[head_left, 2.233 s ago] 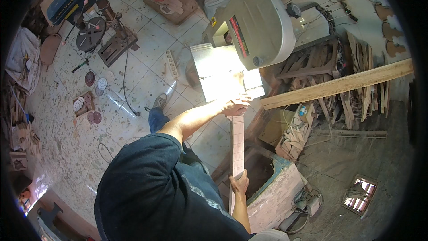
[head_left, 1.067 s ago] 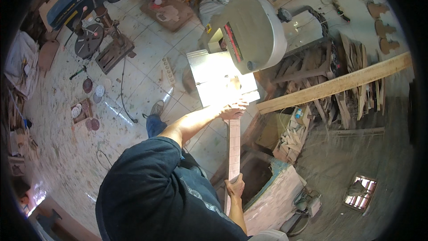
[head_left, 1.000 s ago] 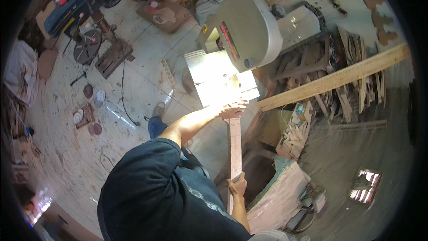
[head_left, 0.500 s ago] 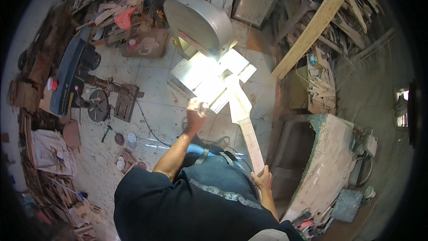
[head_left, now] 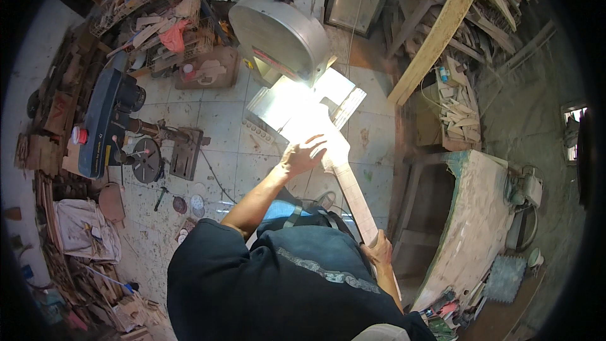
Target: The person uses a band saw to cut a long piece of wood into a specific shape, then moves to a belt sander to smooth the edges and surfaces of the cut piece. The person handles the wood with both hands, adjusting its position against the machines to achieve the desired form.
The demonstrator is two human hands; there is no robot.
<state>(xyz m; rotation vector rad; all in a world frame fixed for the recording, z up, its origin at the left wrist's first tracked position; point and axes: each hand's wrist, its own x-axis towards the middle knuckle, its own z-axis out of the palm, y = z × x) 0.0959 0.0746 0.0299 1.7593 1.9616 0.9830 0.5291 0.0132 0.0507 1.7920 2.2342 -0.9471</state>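
A pale wooden guitar neck with a broad headstock runs diagonally from my body to the brightly lit table of a band saw, where glare hides its far tip. My left hand has its fingers spread and slightly bent at the left edge of the broad end, seemingly touching it. Lower down, my right hand is closed round the narrow shaft beside my dark shirt.
A drill press stands at left among wood scraps. A long plank slants at upper right above a box of offcuts. A large worn wooden cabinet is at right. Sanding discs lie on the tiled floor.
The view has turned, and the neck now slants left, its broad end showing. My left hand left the wood, was apart half a second ago, and is now back at its edge.
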